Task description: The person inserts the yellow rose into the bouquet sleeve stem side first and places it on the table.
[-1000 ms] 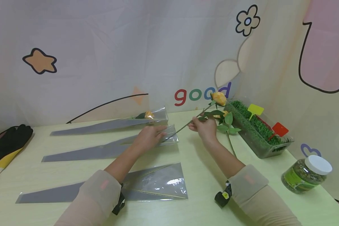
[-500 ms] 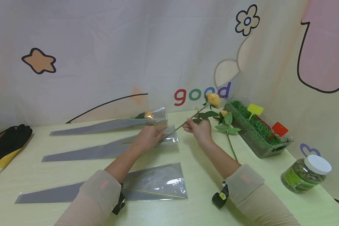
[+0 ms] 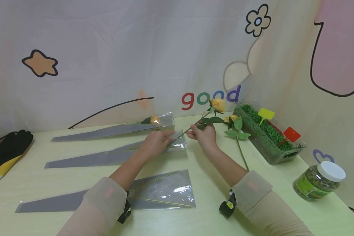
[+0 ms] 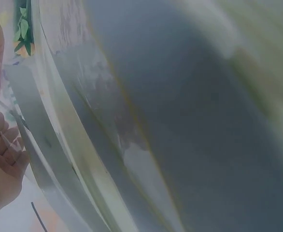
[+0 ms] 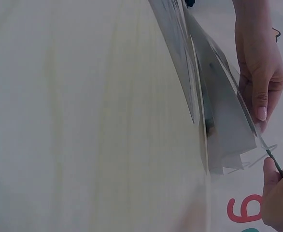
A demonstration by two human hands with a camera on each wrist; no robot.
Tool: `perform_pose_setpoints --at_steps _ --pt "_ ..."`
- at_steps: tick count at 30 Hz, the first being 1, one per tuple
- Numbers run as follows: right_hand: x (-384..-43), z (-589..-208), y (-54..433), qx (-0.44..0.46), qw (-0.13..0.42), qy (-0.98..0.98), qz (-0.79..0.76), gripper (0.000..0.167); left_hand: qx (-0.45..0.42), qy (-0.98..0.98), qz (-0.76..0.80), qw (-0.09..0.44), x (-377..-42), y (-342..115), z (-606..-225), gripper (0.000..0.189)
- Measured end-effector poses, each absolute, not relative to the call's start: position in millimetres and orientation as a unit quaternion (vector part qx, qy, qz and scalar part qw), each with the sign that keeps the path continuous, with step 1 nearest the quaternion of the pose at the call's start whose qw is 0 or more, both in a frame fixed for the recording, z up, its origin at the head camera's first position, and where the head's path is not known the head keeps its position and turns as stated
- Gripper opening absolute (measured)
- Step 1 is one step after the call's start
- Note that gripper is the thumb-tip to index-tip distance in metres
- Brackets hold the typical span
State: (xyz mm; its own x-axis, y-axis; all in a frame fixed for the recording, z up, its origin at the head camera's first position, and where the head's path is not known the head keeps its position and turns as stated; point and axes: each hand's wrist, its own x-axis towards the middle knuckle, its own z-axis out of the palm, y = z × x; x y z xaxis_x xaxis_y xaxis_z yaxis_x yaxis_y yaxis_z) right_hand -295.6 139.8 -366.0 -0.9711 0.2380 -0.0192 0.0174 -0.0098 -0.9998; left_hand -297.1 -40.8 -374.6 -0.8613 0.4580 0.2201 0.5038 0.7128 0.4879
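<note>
My left hand (image 3: 154, 143) holds the open end of the middle flower sleeve (image 3: 106, 158), grey with clear film; in the left wrist view that hand (image 4: 5, 176) has its fingers on the film. A yellow rose (image 3: 217, 105) is pinched by its stem in my right hand (image 3: 205, 136), bloom up and to the right. The stem (image 5: 275, 162) runs into the sleeve's mouth, its lower end hidden by film and the left hand. A second sleeve (image 3: 106, 131) behind has a yellow rose inside. A third sleeve (image 3: 165, 191) lies flat in front, partly under my left forearm.
Another yellow rose (image 3: 238, 144) lies right of my right hand, beside a clear box of artificial grass (image 3: 268, 134) with a yellow tag and a red tag. A white-lidded jar (image 3: 318, 182) stands at the right. Black-and-yellow gloves (image 3: 9, 152) lie at the left edge.
My right hand has moved left and slightly down with the rose, and more of its stem has slid into the middle sleeve. My left hand has stayed in place.
</note>
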Motion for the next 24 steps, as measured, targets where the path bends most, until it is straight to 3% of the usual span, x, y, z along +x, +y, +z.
perform_pose_setpoints --at_steps 11,24 --pt "-297.0 -367.8 137.9 -0.063 0.070 -0.703 0.705 0.030 -0.263 -0.922 -0.282 0.040 -295.5 -41.2 -374.1 0.033" --pt "-295.6 -355.7 146.5 -0.003 0.009 -0.631 0.775 0.045 -0.248 -0.921 -0.296 0.052 -295.4 -40.1 -368.7 0.031"
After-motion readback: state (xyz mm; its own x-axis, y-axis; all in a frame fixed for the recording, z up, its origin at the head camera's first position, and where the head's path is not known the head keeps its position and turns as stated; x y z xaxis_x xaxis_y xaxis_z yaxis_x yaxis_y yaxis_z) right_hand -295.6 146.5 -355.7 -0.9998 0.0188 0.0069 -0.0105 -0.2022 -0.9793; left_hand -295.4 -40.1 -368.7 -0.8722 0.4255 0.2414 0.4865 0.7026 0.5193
